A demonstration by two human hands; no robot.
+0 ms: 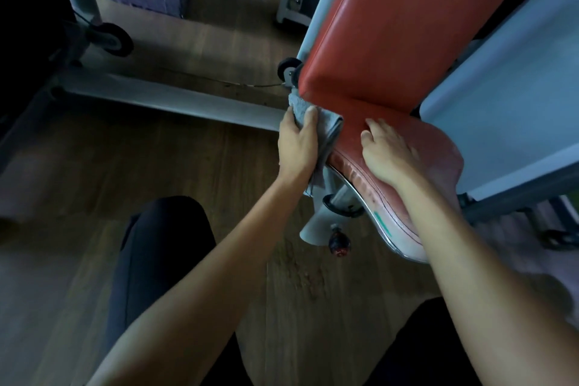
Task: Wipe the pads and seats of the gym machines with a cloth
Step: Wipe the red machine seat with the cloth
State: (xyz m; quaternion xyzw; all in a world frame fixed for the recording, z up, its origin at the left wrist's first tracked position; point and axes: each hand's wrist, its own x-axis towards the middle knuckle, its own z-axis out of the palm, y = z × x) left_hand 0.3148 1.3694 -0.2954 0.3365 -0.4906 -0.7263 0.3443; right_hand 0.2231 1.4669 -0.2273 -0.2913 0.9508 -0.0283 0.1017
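A red padded backrest (391,22) slopes up to the right above a worn red seat (438,153) of a gym machine. My left hand (297,144) grips a grey cloth (326,131) and presses it against the left edge where seat and backrest meet. Part of the cloth hangs down below the hand. My right hand (385,150) lies flat on the seat top, fingers spread, holding nothing.
A pale metal frame (501,103) of the machine stands to the right of the pads. A floor bar (169,97) and wheels (109,37) of another machine cross the wooden floor at left. An adjustment knob (338,244) hangs under the seat. My dark-clothed knees are below.
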